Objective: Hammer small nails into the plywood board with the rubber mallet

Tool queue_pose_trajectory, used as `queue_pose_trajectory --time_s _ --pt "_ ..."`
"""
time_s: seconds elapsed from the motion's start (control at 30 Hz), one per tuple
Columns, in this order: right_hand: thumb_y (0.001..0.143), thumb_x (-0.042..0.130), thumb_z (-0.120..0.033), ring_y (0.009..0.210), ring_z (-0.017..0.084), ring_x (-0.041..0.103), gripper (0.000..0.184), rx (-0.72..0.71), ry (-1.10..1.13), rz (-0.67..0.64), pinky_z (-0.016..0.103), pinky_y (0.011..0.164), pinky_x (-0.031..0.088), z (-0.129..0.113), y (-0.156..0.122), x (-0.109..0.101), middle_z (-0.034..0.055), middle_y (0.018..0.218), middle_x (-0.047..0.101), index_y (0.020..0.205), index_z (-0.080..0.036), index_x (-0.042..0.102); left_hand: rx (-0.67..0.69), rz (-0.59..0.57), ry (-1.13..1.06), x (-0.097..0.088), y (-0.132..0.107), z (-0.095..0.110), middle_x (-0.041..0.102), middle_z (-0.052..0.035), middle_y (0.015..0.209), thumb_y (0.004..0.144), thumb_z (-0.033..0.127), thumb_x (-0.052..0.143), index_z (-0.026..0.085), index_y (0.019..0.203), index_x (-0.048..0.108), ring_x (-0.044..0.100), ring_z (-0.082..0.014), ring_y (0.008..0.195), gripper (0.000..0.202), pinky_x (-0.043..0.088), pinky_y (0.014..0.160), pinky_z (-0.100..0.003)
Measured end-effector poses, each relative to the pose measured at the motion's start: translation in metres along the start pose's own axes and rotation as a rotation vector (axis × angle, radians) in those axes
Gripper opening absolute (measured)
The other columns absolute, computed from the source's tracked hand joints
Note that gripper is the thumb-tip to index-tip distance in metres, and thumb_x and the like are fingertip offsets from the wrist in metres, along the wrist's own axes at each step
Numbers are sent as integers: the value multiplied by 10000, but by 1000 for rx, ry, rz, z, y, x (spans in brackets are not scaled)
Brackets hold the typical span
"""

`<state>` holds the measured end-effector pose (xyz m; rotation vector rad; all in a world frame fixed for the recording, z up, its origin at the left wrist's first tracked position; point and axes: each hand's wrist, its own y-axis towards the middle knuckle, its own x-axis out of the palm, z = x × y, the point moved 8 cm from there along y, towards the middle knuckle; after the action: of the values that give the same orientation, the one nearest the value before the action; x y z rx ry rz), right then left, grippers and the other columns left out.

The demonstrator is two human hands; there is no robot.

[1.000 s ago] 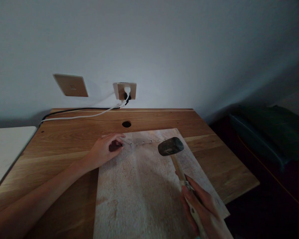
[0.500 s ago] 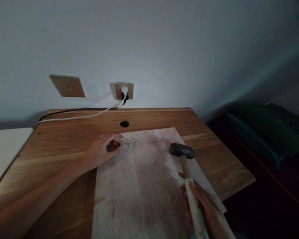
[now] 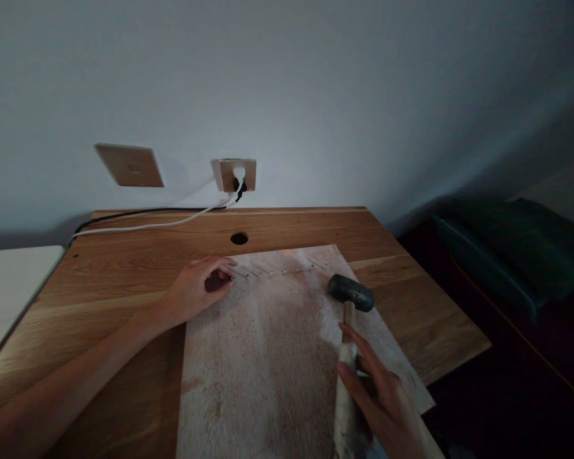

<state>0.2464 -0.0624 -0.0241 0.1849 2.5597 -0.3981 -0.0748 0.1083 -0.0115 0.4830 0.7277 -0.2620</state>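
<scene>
Over at the board's point(image 3: 268, 382) eleven o'clock, the left hand point(image 3: 196, 287) has its fingertips pinched on a small nail point(image 3: 232, 278); a nail row point(image 3: 272, 272) spans twelve; at four, the right hand's point(image 3: 385, 395) fingers wrap the mallet point(image 3: 351, 293), its dark head lying toward two.

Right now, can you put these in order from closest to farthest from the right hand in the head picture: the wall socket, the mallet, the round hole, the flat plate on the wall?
From the right hand:
1. Mallet: in the hand.
2. Round hole: toward the table's back.
3. Wall socket: just above the table.
4. Flat plate: left of the socket.
</scene>
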Motion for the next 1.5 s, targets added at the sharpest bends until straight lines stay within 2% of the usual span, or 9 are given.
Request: queue_pose_trajectory --time_s 0.17,0.27,0.37,0.57,0.67,0.9,1.1,1.5 --pt "999 558 -608 410 136 487 638 -52 -117 -74 242 402 389 -6 3 6 -85 587 470 1504 -221 617 -8 -16 12 0 2 0 777 -20 901 899 280 634 229 1133 694 703 -178 790 247 581 806 -328" --pt "1012 536 -608 399 133 470 634 -71 -127 -79 246 395 375 -5 3 6 -93 602 453 1523 -235 583 0 -6 20 0 2 0 774 -20 900 899 277 637 231 1136 694 705 -181 793 248 587 823 -337" --pt "1025 523 -625 406 131 455 610 -93 -120 -30 255 413 365 -4 4 -1 -93 624 493 1505 -248 545 -5 -10 20 0 1 -1 773 -19 908 905 289 643 240 1126 699 706 -188 801 234 591 817 -338" --pt "1030 556 -584 464 140 427 361 -143 -160 102 279 496 343 -3 6 -22 -107 593 387 1180 -261 613 -4 -3 17 0 0 -2 771 -20 915 913 306 629 239 1137 698 704 -185 793 244 585 805 -333" --pt "1041 548 -524 498 149 468 281 -186 -195 114 288 536 357 -2 6 -23 -96 596 411 1109 -264 628 6 -2 22 0 0 -3 763 -19 902 910 312 635 238 1127 701 701 -187 782 239 582 789 -331" --pt "1063 522 -466 504 163 520 222 -223 -222 102 286 544 373 -2 7 -18 -87 596 493 1092 -268 620 11 6 15 -1 1 -1 757 -15 892 915 316 624 240 1118 694 690 -182 775 228 572 767 -320" --pt "1070 506 -467 486 160 538 223 -259 -225 109 265 520 387 -2 6 -19 -103 586 475 1109 -278 617 -1 3 42 0 0 -4 771 -21 929 913 336 632 239 1117 701 710 -194 799 237 579 800 -345" --pt "1079 524 -469 482 143 568 239 -308 -282 95 246 514 448 -2 5 -25 -88 619 550 1152 -282 654 14 -13 59 1 0 -5 767 -24 931 934 342 628 231 1115 705 709 -183 792 226 597 823 -348"
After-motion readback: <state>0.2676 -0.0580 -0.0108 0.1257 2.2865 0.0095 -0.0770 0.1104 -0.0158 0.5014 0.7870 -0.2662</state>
